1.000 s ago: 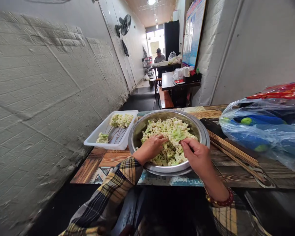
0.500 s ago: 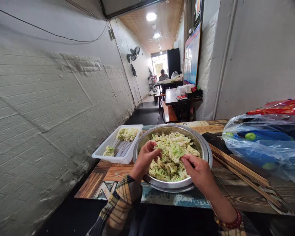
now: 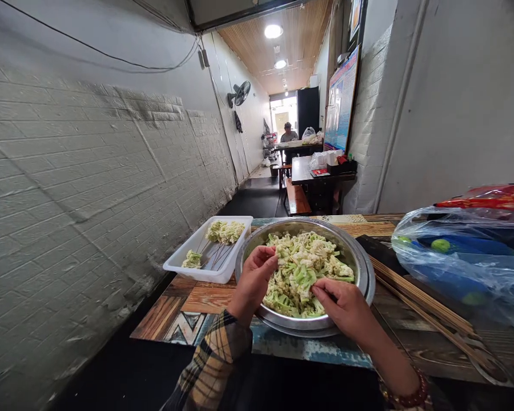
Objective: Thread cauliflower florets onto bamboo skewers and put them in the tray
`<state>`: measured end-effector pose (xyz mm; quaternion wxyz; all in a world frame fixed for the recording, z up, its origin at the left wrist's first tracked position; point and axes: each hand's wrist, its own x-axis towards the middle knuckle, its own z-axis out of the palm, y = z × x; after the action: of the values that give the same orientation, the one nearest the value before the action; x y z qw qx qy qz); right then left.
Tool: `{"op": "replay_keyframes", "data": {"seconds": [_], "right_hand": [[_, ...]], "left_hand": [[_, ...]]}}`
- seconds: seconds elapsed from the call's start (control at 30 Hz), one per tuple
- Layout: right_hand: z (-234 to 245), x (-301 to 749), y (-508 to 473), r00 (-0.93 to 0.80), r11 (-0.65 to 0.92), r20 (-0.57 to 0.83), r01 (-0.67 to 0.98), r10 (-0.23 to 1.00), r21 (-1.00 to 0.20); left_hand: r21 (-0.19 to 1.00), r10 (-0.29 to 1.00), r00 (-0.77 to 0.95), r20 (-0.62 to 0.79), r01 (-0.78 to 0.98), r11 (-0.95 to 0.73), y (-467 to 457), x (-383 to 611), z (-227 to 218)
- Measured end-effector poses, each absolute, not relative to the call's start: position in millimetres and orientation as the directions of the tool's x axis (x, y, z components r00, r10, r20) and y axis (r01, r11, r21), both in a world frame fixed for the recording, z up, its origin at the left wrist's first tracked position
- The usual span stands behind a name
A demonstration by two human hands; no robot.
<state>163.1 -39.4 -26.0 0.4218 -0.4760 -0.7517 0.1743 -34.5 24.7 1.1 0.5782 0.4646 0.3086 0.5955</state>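
Note:
A steel basin (image 3: 362,260) full of cut cauliflower florets (image 3: 312,251) stands before me on the table. My right hand (image 3: 345,305), over the basin's near right side, pinches a pale green cauliflower floret (image 3: 305,279) between thumb and fingertips. Over the left side of the basin, my left hand (image 3: 255,279) is closed in a pinch. What its fingertips hold, if anything, is hidden against the cauliflower behind. To the left sits a white plastic tray (image 3: 201,275), where several skewers of cauliflower (image 3: 225,232) lie.
Bare bamboo skewers (image 3: 424,294) lie right of the basin, beside scissors-like metal handles (image 3: 490,368). A clear plastic bag (image 3: 462,268) with blue and green contents fills the table's right. Farther off are another table (image 3: 304,168), a bench (image 3: 297,197) and a seated person (image 3: 288,134).
My left fingers have drawn closer together into a pinch. The right hand has shifted slightly down and left relative to the basin, still with the floret. The view has moved a little.

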Motion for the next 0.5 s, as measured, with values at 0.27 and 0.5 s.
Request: {"op": "replay_keyframes", "data": {"seconds": [0.27, 0.5], "right_hand": [[-25.7, 161.4, -39.6, -0.182, 0.475, 0.462, 0.574, 0.868, -0.667], [-23.3, 161.4, -41.4, -0.192, 0.481, 0.458, 0.555, 0.868, -0.678]], "left_hand": [[0.954, 0.962, 0.23, 0.147, -0.291, -0.077, 23.0, -36.6, -4.9], [0.921, 0.976, 0.151, 0.154, -0.379, -0.087, 22.6, -37.2, -3.4]]}}
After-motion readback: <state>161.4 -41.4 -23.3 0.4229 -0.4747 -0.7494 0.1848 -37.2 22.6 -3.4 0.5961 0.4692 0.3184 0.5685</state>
